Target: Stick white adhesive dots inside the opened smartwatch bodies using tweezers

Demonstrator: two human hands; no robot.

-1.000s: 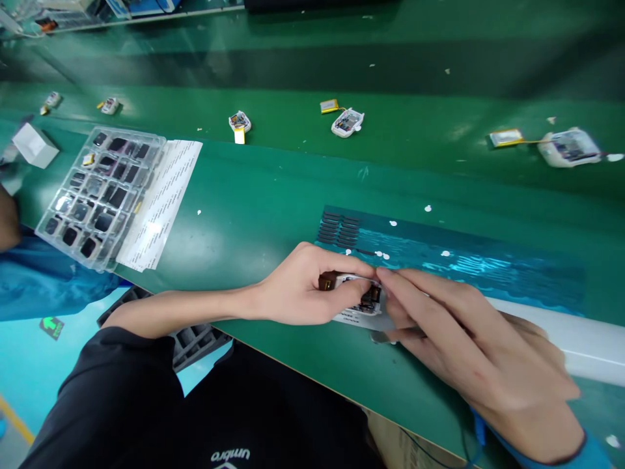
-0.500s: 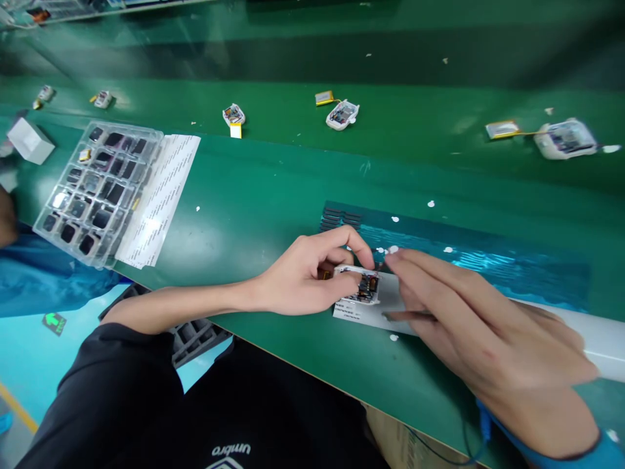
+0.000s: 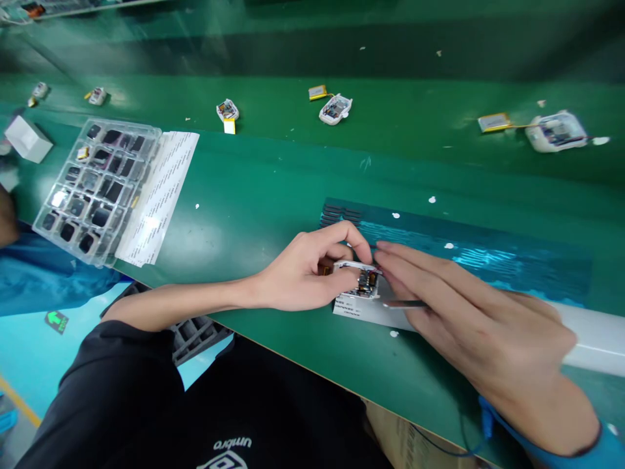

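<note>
My left hand (image 3: 312, 270) is closed around a small white device housing (image 3: 359, 281), its thumb lying across the bare circuit board inside. The housing rests over a printed white strip (image 3: 349, 308) on the bench. My right hand (image 3: 469, 312) has its fingertips pressed together at the housing's right edge, close to my left index finger. Small dark and red bits, perhaps wires, show between the fingertips. A slim metal tool (image 3: 404, 303), maybe tweezers, sticks out from under the right hand; most of it is hidden.
Blue film (image 3: 469, 254) with black strips lies behind my hands. Several opened housings (image 3: 336, 109) with yellow-edged batteries (image 3: 494, 122) stand along the back. A clear compartment tray (image 3: 97, 189), a white sheet (image 3: 161, 195) and a white box (image 3: 29, 140) are left. Another person's blue sleeve (image 3: 53, 273) shows there.
My right hand has shifted left, bringing its fingertips against the edge of the housing. My left hand keeps its hold almost unmoved. The view has tilted slightly.
</note>
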